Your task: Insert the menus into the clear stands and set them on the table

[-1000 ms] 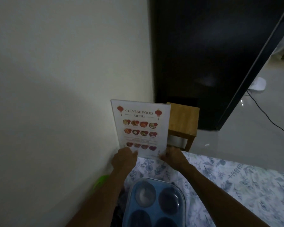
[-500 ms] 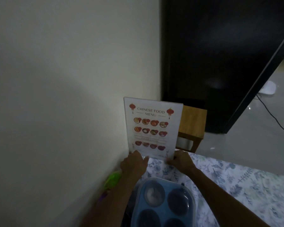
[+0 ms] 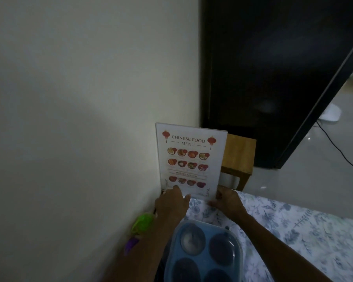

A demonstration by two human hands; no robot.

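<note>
- Menu point(image 3: 191, 159) in its clear stand, upright at far-left corner of worktop point(image 3: 293, 231), 12 o'clock from blue tray point(image 3: 204, 253), close to wall point(image 3: 80, 119).
- Left hand point(image 3: 171, 204) fingers curled on bottom-left edge; right hand point(image 3: 228, 202) pinches bottom-right corner. Both closed on it.
- Prob. light, stiff, slick acrylic; hold low by base, both sides.
- Long axis vertical, printed face twd the person, top leaning slightly to 11.

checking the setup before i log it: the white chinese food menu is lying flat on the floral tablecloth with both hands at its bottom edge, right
Not quite. In the head view the white Chinese food menu stands upright at the far edge of the floral tablecloth, not flat. The left hand and right hand are indeed at its bottom edge.
</note>
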